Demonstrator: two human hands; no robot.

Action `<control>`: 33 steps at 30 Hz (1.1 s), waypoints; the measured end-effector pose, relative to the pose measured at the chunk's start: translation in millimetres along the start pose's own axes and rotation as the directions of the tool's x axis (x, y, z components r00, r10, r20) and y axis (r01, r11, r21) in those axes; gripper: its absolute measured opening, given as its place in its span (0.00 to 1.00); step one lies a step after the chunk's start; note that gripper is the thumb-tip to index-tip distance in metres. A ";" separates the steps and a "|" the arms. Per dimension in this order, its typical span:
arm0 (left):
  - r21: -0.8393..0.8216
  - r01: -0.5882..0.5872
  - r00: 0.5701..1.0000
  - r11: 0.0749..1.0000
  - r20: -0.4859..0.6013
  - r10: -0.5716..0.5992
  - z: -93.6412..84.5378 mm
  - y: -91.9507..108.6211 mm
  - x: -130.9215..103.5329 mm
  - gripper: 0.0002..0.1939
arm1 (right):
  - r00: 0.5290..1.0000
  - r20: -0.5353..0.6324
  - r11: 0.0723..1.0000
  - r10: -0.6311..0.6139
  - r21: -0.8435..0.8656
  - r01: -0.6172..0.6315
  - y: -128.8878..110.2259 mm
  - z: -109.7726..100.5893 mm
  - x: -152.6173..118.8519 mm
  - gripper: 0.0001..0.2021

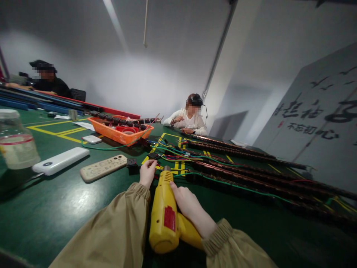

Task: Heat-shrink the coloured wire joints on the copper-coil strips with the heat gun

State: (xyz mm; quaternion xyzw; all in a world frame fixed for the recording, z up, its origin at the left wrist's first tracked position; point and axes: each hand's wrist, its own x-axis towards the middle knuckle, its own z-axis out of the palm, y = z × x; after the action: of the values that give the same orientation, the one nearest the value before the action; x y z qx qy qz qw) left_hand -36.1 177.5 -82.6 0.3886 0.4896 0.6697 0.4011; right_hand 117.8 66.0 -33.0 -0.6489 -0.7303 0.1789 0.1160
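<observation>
1 yellow heat gun (159, 212), red label (169, 219), grey nozzle (166, 168), right fingers (174, 188) clasping its body, left fingers (152, 163) bent, hold unclear

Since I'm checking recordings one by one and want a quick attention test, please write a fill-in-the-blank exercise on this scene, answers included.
1. The camera wearer's ____ hand is on the side of the heat gun where its handle sticks out.
2. The heat gun's body is mainly ____ in colour.
3. The plastic basket is ____ in colour.
4. The jar stands near the picture's ____ edge.
Missing words: right; yellow; orange; left.
</observation>
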 end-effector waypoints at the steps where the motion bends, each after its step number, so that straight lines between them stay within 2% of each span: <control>1: 0.003 -0.012 1.000 1.000 0.002 0.012 -0.6 -0.4 0.9 0.17 | 1.000 0.006 1.000 -0.014 -0.010 0.014 -5.3 1.3 0.9 0.42; 6: -0.003 -0.057 0.998 0.998 0.019 0.057 -3.7 -1.4 5.4 0.18 | 0.998 0.033 0.999 -0.047 -0.008 0.048 -20.6 3.0 3.6 0.45; 15: 0.000 -0.038 0.998 0.999 0.040 0.038 -4.4 0.0 3.1 0.20 | 0.997 0.065 0.999 -0.050 0.015 0.050 -15.0 2.3 2.9 0.45; 20: 0.001 0.009 0.999 1.000 0.035 -0.009 -2.3 2.8 -0.1 0.20 | 0.998 0.069 0.997 -0.007 0.081 0.001 2.8 -4.4 -0.5 0.43; 27: -0.014 0.071 0.997 0.997 0.030 -0.071 -1.0 6.7 -1.6 0.17 | 0.992 0.044 0.985 0.118 0.124 -0.122 44.4 -20.2 -11.3 0.41; 30: 0.126 -0.002 0.998 0.992 0.064 -0.006 -1.9 5.1 -2.4 0.14 | 0.990 0.032 0.983 0.136 0.121 -0.139 56.9 -25.3 -18.1 0.40; 33: 0.380 -0.167 0.983 0.910 0.134 0.125 -2.3 4.0 -5.6 0.14 | 0.991 0.026 0.982 0.132 0.135 -0.135 62.6 -27.6 -23.7 0.40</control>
State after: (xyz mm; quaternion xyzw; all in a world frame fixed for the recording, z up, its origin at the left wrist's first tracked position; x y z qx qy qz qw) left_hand -36.7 170.8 -80.0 0.5314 0.5601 0.5653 0.2904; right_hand 188.6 51.5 -32.1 -0.6854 -0.6722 0.2414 0.1415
